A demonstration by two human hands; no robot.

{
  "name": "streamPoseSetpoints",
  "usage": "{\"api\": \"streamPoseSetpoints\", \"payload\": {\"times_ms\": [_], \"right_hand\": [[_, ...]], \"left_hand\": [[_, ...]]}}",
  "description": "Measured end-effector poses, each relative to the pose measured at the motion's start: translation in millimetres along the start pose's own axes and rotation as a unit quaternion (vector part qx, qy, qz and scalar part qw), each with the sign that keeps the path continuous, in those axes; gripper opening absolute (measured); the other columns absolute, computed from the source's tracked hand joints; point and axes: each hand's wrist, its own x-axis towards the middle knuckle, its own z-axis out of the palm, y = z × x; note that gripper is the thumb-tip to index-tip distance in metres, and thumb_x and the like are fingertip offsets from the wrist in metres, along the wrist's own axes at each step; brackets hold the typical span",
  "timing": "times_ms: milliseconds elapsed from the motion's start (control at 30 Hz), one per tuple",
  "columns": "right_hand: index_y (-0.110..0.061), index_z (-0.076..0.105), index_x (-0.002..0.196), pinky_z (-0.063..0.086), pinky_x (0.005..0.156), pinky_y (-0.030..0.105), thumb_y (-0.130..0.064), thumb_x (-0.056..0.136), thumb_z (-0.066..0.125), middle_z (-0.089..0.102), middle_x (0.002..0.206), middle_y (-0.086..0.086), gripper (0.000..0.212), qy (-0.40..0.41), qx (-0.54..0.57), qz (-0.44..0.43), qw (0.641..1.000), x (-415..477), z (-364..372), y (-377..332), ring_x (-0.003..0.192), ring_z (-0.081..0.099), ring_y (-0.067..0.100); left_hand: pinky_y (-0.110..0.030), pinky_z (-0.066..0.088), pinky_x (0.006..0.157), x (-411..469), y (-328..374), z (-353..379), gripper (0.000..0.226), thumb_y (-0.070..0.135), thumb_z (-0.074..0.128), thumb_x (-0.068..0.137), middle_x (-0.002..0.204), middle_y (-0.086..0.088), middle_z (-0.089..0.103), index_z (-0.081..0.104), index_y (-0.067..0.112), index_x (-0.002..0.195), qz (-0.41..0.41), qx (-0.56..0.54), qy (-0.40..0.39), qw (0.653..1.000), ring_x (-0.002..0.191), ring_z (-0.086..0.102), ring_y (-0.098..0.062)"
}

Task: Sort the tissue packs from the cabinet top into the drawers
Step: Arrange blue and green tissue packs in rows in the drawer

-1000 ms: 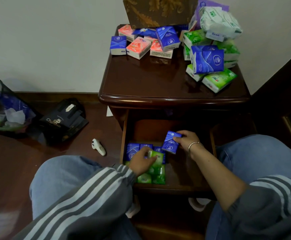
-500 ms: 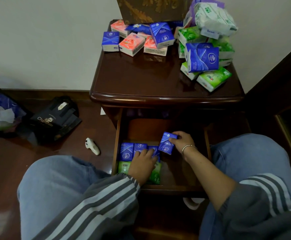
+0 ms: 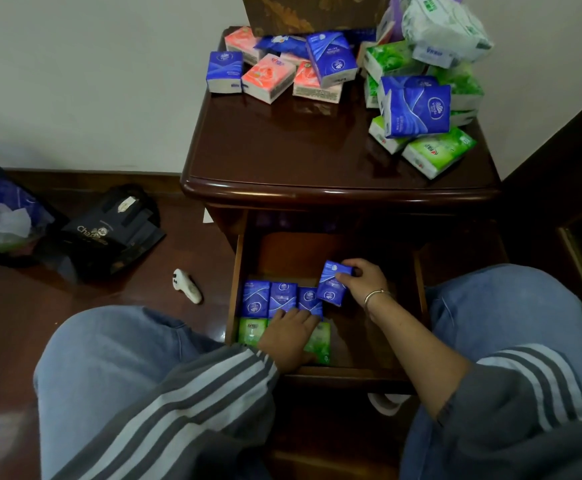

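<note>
now right hand [image 3: 365,280] pinches blue pack [image 3: 331,284] in drawer [image 3: 235,282], left hand [image 3: 287,337] flat on green packs [image 3: 251,330].

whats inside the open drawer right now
Three blue packs in a row, green packs nearer, partly hidden under the left hand; the right hand pinches a fourth blue pack.

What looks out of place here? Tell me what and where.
The small white plastic gadget lies loose on the dark floor left of the wooden cabinet. In the open drawer, the blue tissue pack pinched by the right hand tilts out of line with the blue row.
</note>
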Motion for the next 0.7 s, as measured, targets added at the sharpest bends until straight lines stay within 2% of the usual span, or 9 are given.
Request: {"api": "streamPoseSetpoints", "payload": {"times_ms": [133,233,333,400,467,533,633,700], "right_hand": [[-0.004,0.061,0.116,0.041,0.078,0.021,-0.003,0.083,0.064,0.065,0.114,0.014,0.034,0.000,-0.007,-0.009,1.000,-1.0,0.8,3.9,0.099,0.059,0.020],[-0.004,0.062,0.115,0.042,0.081,0.022,-0.003,0.082,0.065,0.065,0.114,0.013,0.033,-0.005,-0.015,-0.034,0.999,-0.5,5.2,6.3,0.098,0.058,0.017],[-0.004,0.061,0.118,0.045,0.093,0.028,0.000,0.084,0.062,0.064,0.119,0.013,0.035,-0.067,-0.043,-0.053,0.995,-0.8,17.9,12.4,0.110,0.059,0.024],[-0.005,0.058,0.124,0.043,0.102,0.032,0.000,0.086,0.059,0.061,0.125,0.013,0.038,-0.117,-0.073,-0.062,0.989,-2.3,26.8,18.7,0.117,0.056,0.027],[-0.011,0.048,0.135,0.035,0.109,0.033,-0.007,0.088,0.059,0.051,0.139,0.011,0.049,-0.167,-0.142,-0.085,0.972,-4.1,32.7,27.5,0.129,0.046,0.026],[-0.019,0.027,0.147,0.028,0.114,0.033,-0.020,0.089,0.061,0.033,0.151,0.006,0.068,-0.207,-0.188,-0.084,0.956,-7.5,36.0,33.4,0.139,0.031,0.023],[-0.024,-0.005,0.150,0.020,0.118,0.035,-0.033,0.092,0.056,0.009,0.159,0.004,0.085,-0.243,-0.124,-0.020,0.962,-14.1,40.1,33.3,0.145,0.016,0.021],[-0.023,-0.014,0.148,0.017,0.117,0.034,-0.038,0.094,0.050,0.003,0.159,0.003,0.085,-0.217,-0.047,0.043,0.974,-18.1,40.8,32.4,0.146,0.012,0.021]], "left_hand": [[-0.049,0.017,0.113,1.0,-4.1,-4.9,0.059,0.045,0.057,0.086,0.143,-0.004,0.040,0.044,0.018,0.137,0.015,0.065,-0.003,0.998,0.139,0.025,-0.026],[-0.048,0.020,0.110,2.2,-2.3,-9.7,0.048,0.037,0.053,0.090,0.140,-0.009,0.045,0.051,0.013,0.132,0.030,0.101,-0.008,0.994,0.134,0.031,-0.029],[-0.049,0.024,0.109,-2.7,-4.8,-13.9,0.050,0.032,0.053,0.090,0.139,-0.009,0.045,0.046,0.014,0.135,0.013,0.079,-0.053,0.995,0.130,0.036,-0.029],[-0.047,0.029,0.106,-5.1,-8.8,-22.8,0.043,0.032,0.050,0.091,0.135,-0.007,0.049,0.052,0.016,0.131,-0.011,0.021,-0.052,0.998,0.126,0.042,-0.028],[-0.041,0.038,0.098,-5.7,-15.6,-34.3,0.032,0.030,0.045,0.093,0.125,-0.007,0.057,0.062,0.016,0.117,-0.069,-0.047,0.013,0.996,0.115,0.050,-0.027],[-0.038,0.042,0.090,-6.1,-28.1,-43.4,0.029,0.027,0.044,0.093,0.119,-0.007,0.058,0.063,0.016,0.111,-0.175,-0.086,0.101,0.976,0.110,0.051,-0.028],[-0.040,0.039,0.092,-9.4,-44.1,-47.0,0.039,0.026,0.049,0.090,0.131,-0.010,0.047,0.052,0.014,0.127,-0.335,-0.145,0.159,0.917,0.120,0.044,-0.030],[-0.040,0.033,0.100,-10.1,-41.9,-45.2,0.052,0.026,0.051,0.089,0.144,-0.009,0.037,0.042,0.016,0.139,-0.360,-0.151,0.178,0.903,0.130,0.036,-0.028]]}}
